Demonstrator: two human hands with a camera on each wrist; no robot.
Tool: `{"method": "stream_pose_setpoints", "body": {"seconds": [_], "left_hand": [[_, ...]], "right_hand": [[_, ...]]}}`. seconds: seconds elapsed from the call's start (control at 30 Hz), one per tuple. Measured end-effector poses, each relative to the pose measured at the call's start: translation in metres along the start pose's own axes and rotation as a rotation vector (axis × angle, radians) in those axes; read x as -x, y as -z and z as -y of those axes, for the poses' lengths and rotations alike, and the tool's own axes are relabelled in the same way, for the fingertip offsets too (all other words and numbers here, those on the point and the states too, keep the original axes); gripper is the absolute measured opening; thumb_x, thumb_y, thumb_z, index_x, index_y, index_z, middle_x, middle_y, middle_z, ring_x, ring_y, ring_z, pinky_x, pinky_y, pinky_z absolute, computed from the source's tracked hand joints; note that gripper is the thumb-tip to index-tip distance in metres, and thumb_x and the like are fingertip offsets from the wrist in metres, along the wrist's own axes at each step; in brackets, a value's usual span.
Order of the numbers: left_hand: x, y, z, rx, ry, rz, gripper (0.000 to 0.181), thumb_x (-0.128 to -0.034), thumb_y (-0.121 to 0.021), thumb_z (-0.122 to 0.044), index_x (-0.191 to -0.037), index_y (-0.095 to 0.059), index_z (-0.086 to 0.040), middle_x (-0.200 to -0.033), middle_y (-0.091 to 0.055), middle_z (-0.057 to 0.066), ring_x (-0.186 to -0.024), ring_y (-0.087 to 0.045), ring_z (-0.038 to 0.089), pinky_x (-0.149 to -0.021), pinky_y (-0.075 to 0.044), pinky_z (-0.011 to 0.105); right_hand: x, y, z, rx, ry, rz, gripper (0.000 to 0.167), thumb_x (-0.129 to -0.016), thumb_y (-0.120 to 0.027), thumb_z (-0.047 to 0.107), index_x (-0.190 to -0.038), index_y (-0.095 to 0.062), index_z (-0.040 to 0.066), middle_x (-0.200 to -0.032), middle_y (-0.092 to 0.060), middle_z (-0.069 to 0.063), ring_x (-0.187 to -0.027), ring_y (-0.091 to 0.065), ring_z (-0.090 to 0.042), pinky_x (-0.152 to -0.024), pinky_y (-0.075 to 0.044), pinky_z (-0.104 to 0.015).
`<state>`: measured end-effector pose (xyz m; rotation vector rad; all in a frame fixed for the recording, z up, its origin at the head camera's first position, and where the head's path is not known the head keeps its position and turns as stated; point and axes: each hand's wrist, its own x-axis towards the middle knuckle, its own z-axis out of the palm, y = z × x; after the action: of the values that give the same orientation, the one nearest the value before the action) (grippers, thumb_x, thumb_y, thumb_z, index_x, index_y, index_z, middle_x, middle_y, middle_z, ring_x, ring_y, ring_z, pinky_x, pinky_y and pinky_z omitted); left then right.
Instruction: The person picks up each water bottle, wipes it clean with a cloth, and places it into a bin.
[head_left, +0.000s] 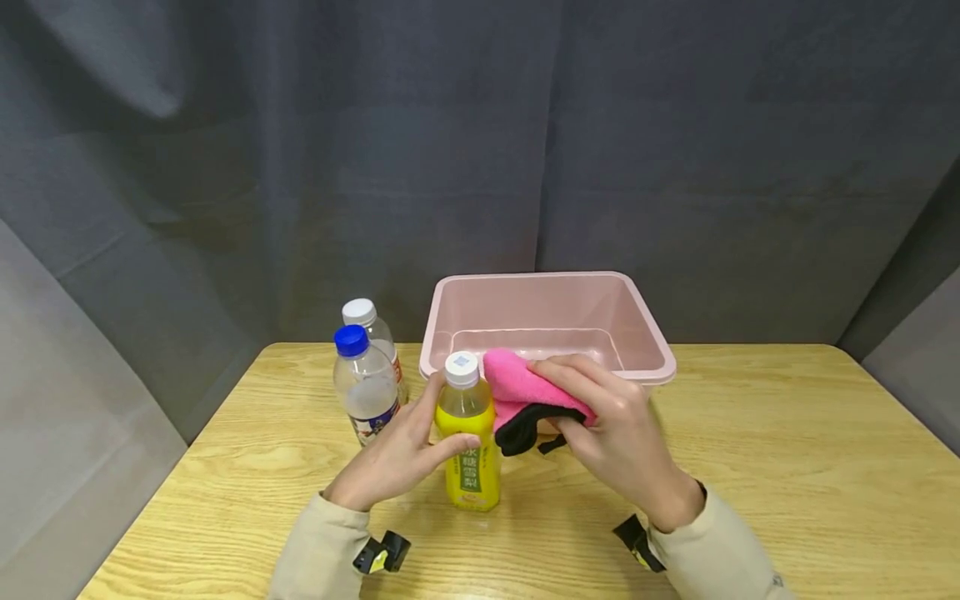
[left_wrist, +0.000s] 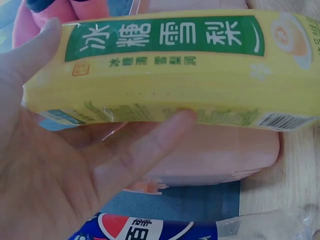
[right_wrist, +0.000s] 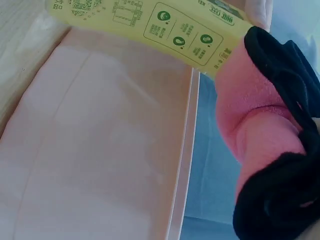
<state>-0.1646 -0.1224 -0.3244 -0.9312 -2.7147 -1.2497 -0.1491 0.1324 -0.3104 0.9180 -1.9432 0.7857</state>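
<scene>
My left hand point(head_left: 401, 454) grips a drink bottle point(head_left: 474, 467) with a yellow label and white cap, thumb across its front and fingers round its far side. The bottle stands upright on the table, and its green panel with white characters shows large in the left wrist view. In my right hand point(head_left: 611, 425) is a folded pink cloth point(head_left: 517, 383) with black edging. The cloth lies against the upper right side of the bottle, and in the right wrist view the pink cloth point(right_wrist: 245, 100) meets the yellow label point(right_wrist: 150, 30).
Behind the hands stands a pink plastic basin point(head_left: 652, 333). Left of the yellow bottle are a blue-capped bottle point(head_left: 363, 383) and, behind it, a white-capped clear bottle point(head_left: 381, 333). A wooden table point(head_left: 772, 467) carries everything, with a dark grey curtain point(head_left: 697, 167) at the back.
</scene>
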Motion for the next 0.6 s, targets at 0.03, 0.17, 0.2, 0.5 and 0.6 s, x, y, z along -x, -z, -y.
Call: {"method": "stream_pose_setpoints", "body": {"seconds": [0.03, 0.17, 0.2, 0.5, 0.6], "left_hand": [[-0.0002, 0.0001, 0.0, 0.004, -0.001, 0.003, 0.08, -0.0986, -0.069, -0.028, -0.158, -0.019, -0.009, -0.136, -0.058, 0.02, -0.116, -0.064, 0.033, -0.098, -0.052, 0.051], [0.0, 0.0008, 0.0003, 0.0, -0.001, -0.002, 0.08, -0.0985, -0.069, -0.029, -0.158, -0.02, -0.01, -0.136, -0.059, 0.019, -0.116, -0.064, 0.032, -0.098, -0.052, 0.05], [0.0004, 0.001, 0.0005, -0.001, 0.002, -0.003, 0.08, -0.0986, -0.069, -0.029, -0.159, -0.02, -0.01, -0.136, -0.058, 0.019, -0.116, -0.064, 0.032, -0.099, -0.052, 0.051], [0.0027, 0.001, 0.003, 0.003, -0.011, -0.01, 0.08, -0.099, -0.069, -0.03, -0.159, -0.019, -0.012, -0.139, -0.057, 0.018, -0.117, -0.063, 0.032, -0.098, -0.053, 0.05], [0.0036, 0.0006, 0.0032, -0.001, -0.014, -0.012, 0.077, -0.0993, -0.068, -0.031, -0.158, -0.022, -0.013, -0.139, -0.056, 0.019, -0.117, -0.063, 0.032, -0.097, -0.053, 0.051]], "right_hand": [[-0.0001, -0.0001, 0.0008, 0.0, 0.006, -0.01, 0.052, -0.065, -0.084, -0.013, -0.113, -0.075, 0.004, -0.107, -0.072, -0.006, -0.093, -0.07, -0.024, -0.085, -0.057, -0.029], [-0.0006, -0.0006, 0.0029, 0.024, 0.031, -0.002, 0.051, -0.064, -0.087, -0.007, -0.112, -0.076, 0.007, -0.107, -0.072, -0.005, -0.09, -0.071, -0.024, -0.076, -0.059, -0.036], [-0.0007, -0.0007, 0.0033, 0.025, 0.035, 0.006, 0.051, -0.064, -0.087, -0.008, -0.112, -0.076, 0.007, -0.108, -0.072, -0.005, -0.09, -0.071, -0.024, -0.074, -0.059, -0.038], [0.0019, -0.0002, 0.0045, 0.037, 0.116, 0.184, 0.058, -0.062, -0.075, -0.017, -0.115, -0.076, 0.008, -0.114, -0.07, -0.009, -0.091, -0.072, -0.027, -0.074, -0.061, -0.044], [0.0022, -0.0006, 0.004, 0.03, 0.148, 0.243, 0.056, -0.061, -0.074, -0.018, -0.11, -0.077, 0.009, -0.111, -0.07, -0.006, -0.09, -0.072, -0.024, -0.075, -0.061, -0.041]]}}
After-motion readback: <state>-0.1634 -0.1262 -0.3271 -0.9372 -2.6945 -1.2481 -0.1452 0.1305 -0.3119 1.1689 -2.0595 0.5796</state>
